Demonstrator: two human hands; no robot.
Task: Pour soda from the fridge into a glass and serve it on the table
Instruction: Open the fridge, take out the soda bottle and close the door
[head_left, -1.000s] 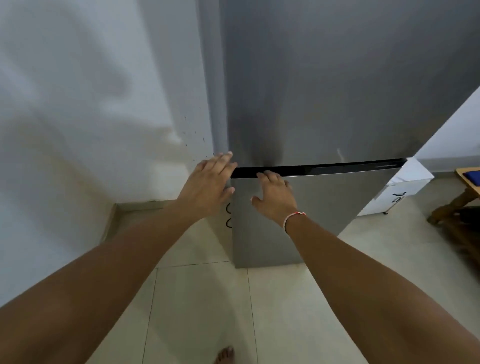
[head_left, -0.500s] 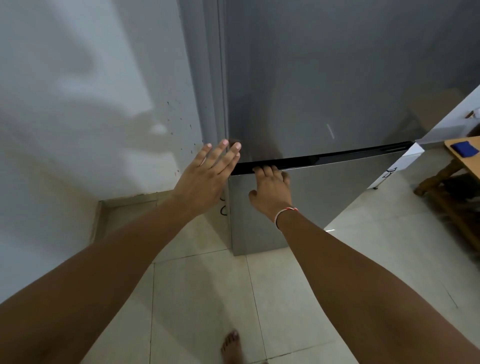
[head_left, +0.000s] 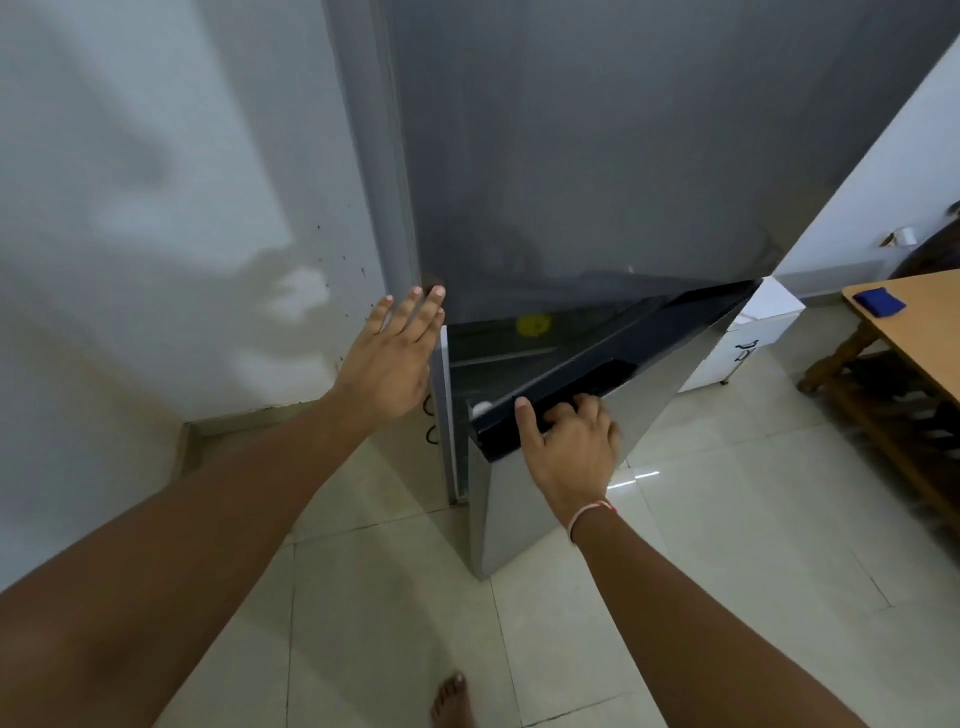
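Single head-worn view, looking forward and down, close to fridge (head_left: 597, 156) and floor (head_left: 727, 519)

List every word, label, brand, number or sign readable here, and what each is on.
None can be read.
Yellow sticker inside the fridge: print too blurred to read.
Black marks on the white cabinet: handles, not writing.
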